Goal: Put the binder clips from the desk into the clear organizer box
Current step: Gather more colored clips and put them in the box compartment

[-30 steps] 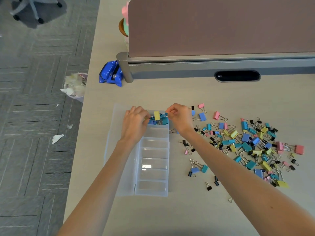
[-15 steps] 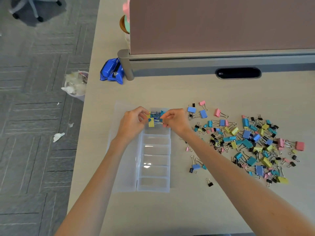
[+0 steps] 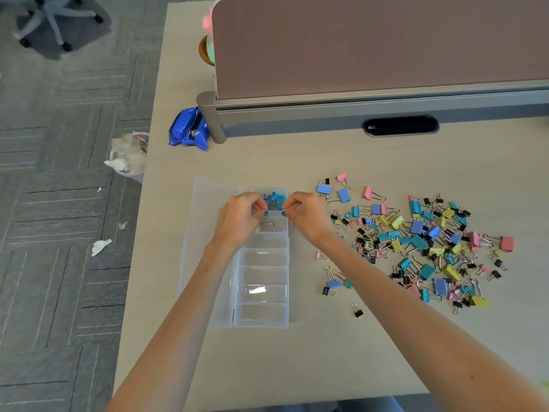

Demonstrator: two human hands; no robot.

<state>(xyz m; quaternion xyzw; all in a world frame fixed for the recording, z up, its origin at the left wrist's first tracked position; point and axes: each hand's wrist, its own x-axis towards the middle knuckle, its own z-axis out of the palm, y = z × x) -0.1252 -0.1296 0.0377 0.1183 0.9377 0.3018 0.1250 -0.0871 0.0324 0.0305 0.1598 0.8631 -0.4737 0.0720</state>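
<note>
Yellow binder clip (image 3: 265, 226), pinched by the left hand (image 3: 240, 217) half a second ago, is now seen dropped into the second-farthest compartment of the clear organizer box (image 3: 261, 324), both its fingers and those of the right hand (image 3: 309, 215) being curled narrow with any hold impossible to tell, and the clip pile (image 3: 427, 242) is left at right.

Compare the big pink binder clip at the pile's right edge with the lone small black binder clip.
The big pink binder clip is clearly larger than the small black binder clip. Pink sits at the edge of the clip pile; black lies alone, nearer the person. Both lie on the beige desk.
</note>
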